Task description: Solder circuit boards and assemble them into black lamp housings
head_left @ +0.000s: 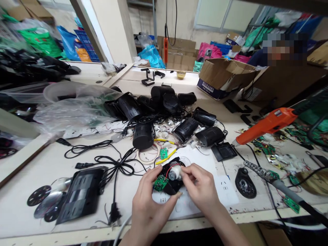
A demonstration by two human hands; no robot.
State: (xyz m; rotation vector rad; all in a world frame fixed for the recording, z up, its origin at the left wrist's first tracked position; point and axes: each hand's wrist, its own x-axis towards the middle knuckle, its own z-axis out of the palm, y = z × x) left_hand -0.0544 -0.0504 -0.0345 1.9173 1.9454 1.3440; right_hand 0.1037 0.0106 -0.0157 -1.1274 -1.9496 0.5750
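Observation:
Near the table's front edge, my left hand (151,198) is wrapped round a black plastic housing (174,187). A small green circuit board (160,183) hangs at the housing's left side, by my left fingers. Inside the housing sits a white and silver cylindrical part (175,172) with a red wire beside it. My right hand (198,181) pinches the right side of this white part, thumb and index finger together. Just behind are yellow-handled pliers (166,156), a cream ring (148,153) and another green board (163,153).
Black cylindrical housings (143,136) and cables are heaped behind. At right an orange electric screwdriver (266,125) hangs over circuit boards, near a soldering iron in a coil holder (261,171). A larger black housing (82,193) lies left. Behind the cardboard box (225,75), a person is partly visible.

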